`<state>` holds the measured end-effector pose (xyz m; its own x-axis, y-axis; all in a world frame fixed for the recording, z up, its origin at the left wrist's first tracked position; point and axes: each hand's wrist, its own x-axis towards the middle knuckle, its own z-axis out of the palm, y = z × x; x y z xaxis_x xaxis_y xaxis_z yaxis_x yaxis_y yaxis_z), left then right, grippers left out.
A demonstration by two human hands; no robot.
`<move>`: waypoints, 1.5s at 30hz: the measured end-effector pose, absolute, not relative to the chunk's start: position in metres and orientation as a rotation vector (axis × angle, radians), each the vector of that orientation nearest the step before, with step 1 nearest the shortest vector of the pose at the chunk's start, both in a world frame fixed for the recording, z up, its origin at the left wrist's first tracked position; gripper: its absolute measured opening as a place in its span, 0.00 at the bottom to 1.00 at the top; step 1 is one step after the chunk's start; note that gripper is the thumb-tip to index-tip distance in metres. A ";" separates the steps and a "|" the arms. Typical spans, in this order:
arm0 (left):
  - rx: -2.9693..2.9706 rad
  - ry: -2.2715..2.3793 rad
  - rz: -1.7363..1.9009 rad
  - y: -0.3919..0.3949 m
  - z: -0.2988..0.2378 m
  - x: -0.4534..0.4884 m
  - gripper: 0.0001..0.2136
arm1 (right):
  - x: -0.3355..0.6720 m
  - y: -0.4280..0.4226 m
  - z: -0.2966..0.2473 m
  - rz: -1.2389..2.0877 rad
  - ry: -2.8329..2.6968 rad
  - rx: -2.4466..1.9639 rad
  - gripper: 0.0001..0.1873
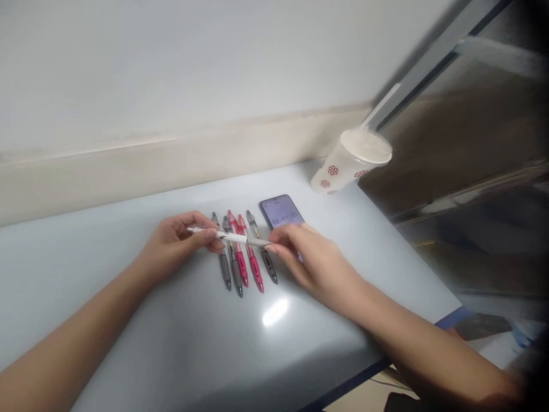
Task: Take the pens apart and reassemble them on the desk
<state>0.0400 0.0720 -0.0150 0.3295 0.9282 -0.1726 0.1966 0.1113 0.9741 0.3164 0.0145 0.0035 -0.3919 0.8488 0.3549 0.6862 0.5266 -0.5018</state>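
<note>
Left hand (pixel 178 240) and right hand (pixel 311 260) both have a thin white pen (pixel 231 236) by its ends, grip closed on it, held across five clicky pens (pixel 244 254), grey and red, lined up on the bench (pixel 171 343). Phone (pixel 281 210) is half under the right hand, timer digits blurry. Paper cup (pixel 351 160) with red flowers sits tilted at the back corner, can't make out what's inside

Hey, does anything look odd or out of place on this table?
Yes: the white paper cup with red rosettes seems tipped over at the far corner of the table, its top jutting past the edge. No spill shows.
</note>
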 end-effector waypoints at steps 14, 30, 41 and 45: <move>1.314 1.082 0.785 0.074 -0.021 0.035 0.10 | 0.316 0.014 0.002 0.362 -2.328 -1.121 0.21; 1.279 1.088 0.953 0.037 0.005 0.076 0.19 | 0.292 -0.006 -0.010 0.110 -2.234 -0.933 0.19; 1.287 1.284 0.972 0.064 -0.004 0.048 0.32 | 0.297 -0.004 -0.001 0.236 -2.521 -0.841 0.14; 1.372 1.346 0.887 0.067 0.001 0.045 0.28 | 0.298 -0.002 -0.002 0.251 -2.500 -0.868 0.14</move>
<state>0.0454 0.0674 0.0008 0.1194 0.9842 -0.1308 0.2681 0.0948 0.9587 0.2979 -0.0021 -0.0019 -0.6841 0.6231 0.3791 0.5355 0.7820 -0.3191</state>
